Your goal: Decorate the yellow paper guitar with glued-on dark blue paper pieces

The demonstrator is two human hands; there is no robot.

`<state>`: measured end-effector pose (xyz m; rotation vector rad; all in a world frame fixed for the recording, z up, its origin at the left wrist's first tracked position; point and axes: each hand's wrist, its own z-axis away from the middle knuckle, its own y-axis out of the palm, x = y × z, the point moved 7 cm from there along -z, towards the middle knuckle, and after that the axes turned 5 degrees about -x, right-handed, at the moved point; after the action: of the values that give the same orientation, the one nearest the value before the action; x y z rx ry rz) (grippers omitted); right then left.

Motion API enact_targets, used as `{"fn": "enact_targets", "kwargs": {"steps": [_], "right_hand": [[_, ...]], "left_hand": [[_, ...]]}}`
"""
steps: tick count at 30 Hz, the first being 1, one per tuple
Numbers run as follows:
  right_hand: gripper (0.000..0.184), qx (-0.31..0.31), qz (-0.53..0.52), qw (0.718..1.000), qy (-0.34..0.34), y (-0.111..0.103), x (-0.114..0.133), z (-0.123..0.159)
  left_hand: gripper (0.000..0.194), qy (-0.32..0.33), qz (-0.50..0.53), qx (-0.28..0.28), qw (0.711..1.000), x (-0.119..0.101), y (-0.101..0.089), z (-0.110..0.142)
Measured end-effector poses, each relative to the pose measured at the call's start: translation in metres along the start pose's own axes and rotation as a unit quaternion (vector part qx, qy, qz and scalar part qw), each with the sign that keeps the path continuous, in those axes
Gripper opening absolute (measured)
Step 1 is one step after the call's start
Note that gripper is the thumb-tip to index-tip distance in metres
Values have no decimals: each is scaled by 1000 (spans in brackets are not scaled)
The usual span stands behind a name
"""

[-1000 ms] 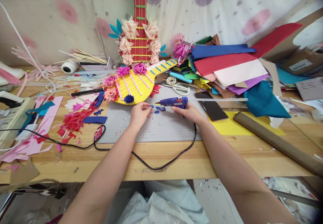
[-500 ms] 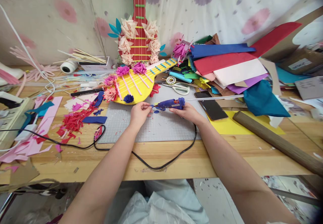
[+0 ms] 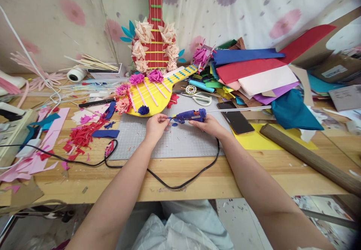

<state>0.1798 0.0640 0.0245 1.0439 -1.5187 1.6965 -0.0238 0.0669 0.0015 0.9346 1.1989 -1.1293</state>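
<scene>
My right hand [image 3: 208,125] is wrapped round a blue hot glue gun [image 3: 188,115], with a long clear glue stick [image 3: 239,109] coming out of its back. The gun's nozzle points left, close to the fingertips of my left hand [image 3: 156,125]. Those fingertips pinch a small blue paper piece [image 3: 169,118], partly hidden by the fingers. Small blue cut pieces [image 3: 175,124] lie on the grey cutting mat [image 3: 180,144] under the nozzle. Just behind my left hand rests a yellow paper guitar [image 3: 152,109] with pink, peach and blue paper flowers on it.
A black cord [image 3: 180,187] loops along the table's front. Red paper scraps [image 3: 84,134] and a blue strip [image 3: 105,134] lie left. To the right are a phone [image 3: 236,117], scissors [image 3: 202,99], a brown roll [image 3: 307,158] and stacked coloured paper [image 3: 265,81]. A red guitar [image 3: 156,50] stands behind.
Both hands and the glue gun stay nearly in place. The back end of the glue stick and the teal paper beside it appear shifted very slightly left.
</scene>
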Motion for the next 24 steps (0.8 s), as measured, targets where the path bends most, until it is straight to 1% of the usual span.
{"fn": "enact_targets", "kwargs": {"steps": [7,12,14,17,19,21,24], "right_hand": [[38,1,-6,1000,5,-1,1,1],[40,-8,-18,1000,-3,-2,1,0],[39,-35,-17,999,-2,-5,-2,-2],[39,-120,3,993,-6,-17,-8,-8],[43,-171,43,984,-8,-25,-13,-14],[47,-198,95,976,0,-29,-17,-21],[51,-213,150,965,30,-32,-23,-30]], "left_hand": [[13,5,-7,14,1000,0,1,1],[9,22,-23,31,999,0,2,1],[10,29,-27,39,998,0,3,2],[18,40,-24,54,997,0,5,3],[25,55,-23,64,996,-1,8,3],[31,83,-38,70,993,-2,9,4],[34,141,-86,65,984,-5,9,4]]}}
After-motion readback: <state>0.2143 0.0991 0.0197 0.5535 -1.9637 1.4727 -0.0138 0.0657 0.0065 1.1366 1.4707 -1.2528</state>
